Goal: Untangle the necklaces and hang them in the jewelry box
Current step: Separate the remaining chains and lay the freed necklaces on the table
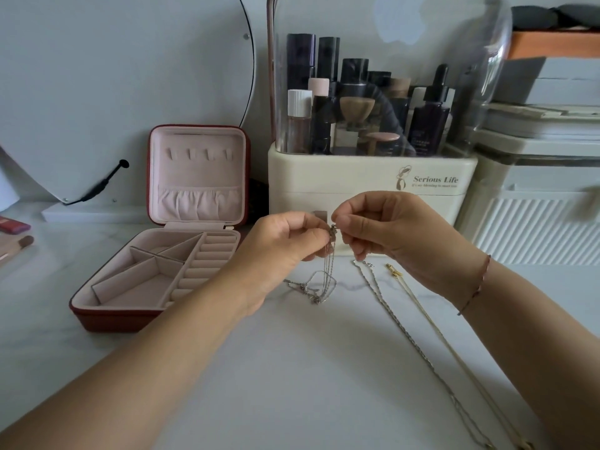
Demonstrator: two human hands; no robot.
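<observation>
L hand (pixel 282 248) & R hand (pixel 389 232) each pinched the chain (pixel 328 264) at its knot, above the table (pixel 292 368); slack trailed down near the box (pixel 107 319) (hooks (pixel 199 153) bare); probably light, limp, kink-prone; best gripped by fingertips close to the knot.

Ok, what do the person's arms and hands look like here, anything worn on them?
No sleeves show; both arms are bare to the frame edge. The left hand and right hand are ungloved, and no rings show on the visible fingers. A thin reddish cord bracelet circles the right wrist; the left wrist wears nothing.
</observation>
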